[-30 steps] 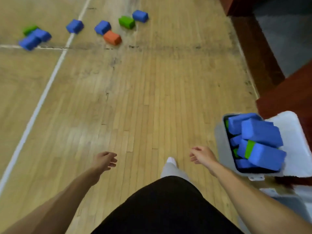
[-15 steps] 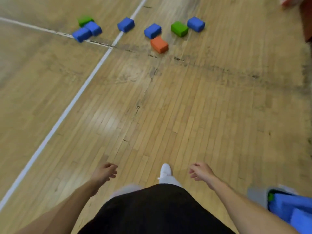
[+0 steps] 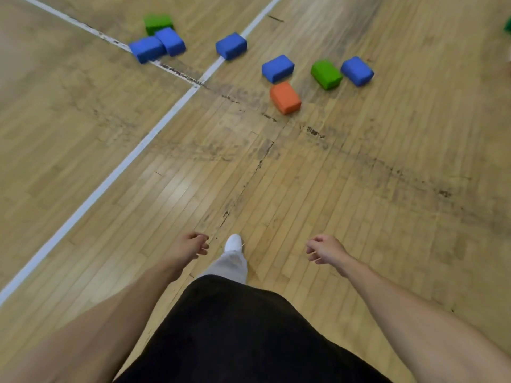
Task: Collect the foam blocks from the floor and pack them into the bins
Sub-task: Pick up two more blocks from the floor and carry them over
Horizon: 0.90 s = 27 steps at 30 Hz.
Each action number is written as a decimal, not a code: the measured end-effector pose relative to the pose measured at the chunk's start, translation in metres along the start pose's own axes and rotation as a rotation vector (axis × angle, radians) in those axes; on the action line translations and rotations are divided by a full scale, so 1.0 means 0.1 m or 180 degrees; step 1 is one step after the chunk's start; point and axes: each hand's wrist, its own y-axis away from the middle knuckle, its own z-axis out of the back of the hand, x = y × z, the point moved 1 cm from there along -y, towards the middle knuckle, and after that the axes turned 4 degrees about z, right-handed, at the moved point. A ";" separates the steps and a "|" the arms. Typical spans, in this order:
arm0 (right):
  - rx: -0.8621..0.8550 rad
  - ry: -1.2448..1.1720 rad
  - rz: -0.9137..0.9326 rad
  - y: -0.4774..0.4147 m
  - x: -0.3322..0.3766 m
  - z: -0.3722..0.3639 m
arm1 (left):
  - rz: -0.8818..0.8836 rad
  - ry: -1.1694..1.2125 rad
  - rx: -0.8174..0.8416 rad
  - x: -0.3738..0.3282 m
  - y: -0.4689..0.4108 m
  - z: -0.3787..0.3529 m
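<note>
On the far part of the wooden floor (image 3: 387, 217), around the place where two white lines (image 3: 130, 158) meet, the foam blocks lie scattered. The orange block (image 3: 285, 97) is the nearest. Just behind it lies a blue block (image 3: 278, 68), and to its right a green block (image 3: 326, 74) touches another blue block (image 3: 357, 71). A third blue block (image 3: 231, 46) sits on one line. Further left a pair of blue blocks (image 3: 146, 48) touch each other, with a second green block (image 3: 157, 23) behind them.

The left hand (image 3: 188, 248) and the right hand (image 3: 326, 249) hang in front of the body, fingers loosely curled, and both hold nothing. One white shoe (image 3: 233, 242) is set forward.

I judge that the step in hand is the approach to the blocks, with none of these picked up yet. The next move calls for coming close, bending down and taking a block in the hands, probably the orange one first.

The bins are not in view, so I cannot tell where they stand or how full they are. At the right edge a small green thing (image 3: 508, 24) is cut off, and the farthest blocks are blurred.
</note>
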 end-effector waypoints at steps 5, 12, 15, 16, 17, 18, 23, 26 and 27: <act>0.0030 0.0056 -0.0019 -0.71 0.93 0.48 | 0.0007 -0.0330 0.0164 -1.13 -0.70 0.25; 0.0028 0.0001 -0.0102 -1.84 1.75 1.38 | -0.0049 -0.0594 0.0155 -2.69 -1.65 0.26; 0.0137 0.0000 -0.0102 -2.46 2.01 1.79 | 0.0001 -0.0650 0.0044 -3.29 -2.14 0.14; 0.0163 -0.0024 -0.0094 -2.67 2.12 1.94 | 0.0030 -0.0672 0.0010 -3.52 -2.28 0.11; 0.0204 -0.0017 -0.0126 -2.85 2.23 2.10 | 0.0119 -0.0701 -0.0002 -3.72 -2.39 0.09; 0.0264 0.0016 -0.0180 -3.00 2.35 2.28 | 0.0208 -0.0687 -0.0027 -3.95 -2.48 0.06; 0.0282 0.0148 -0.0129 -3.82 3.13 3.20 | 0.0103 -0.0620 -0.0181 -5.30 -3.02 -0.07; 0.0127 0.0034 -0.0033 -4.33 3.63 3.61 | -0.0046 -0.0600 -0.0111 -5.98 -3.35 -0.16; 0.0087 -0.0026 -0.0015 -4.49 3.79 3.71 | -0.0067 -0.0609 -0.0081 -6.18 -3.49 -0.17</act>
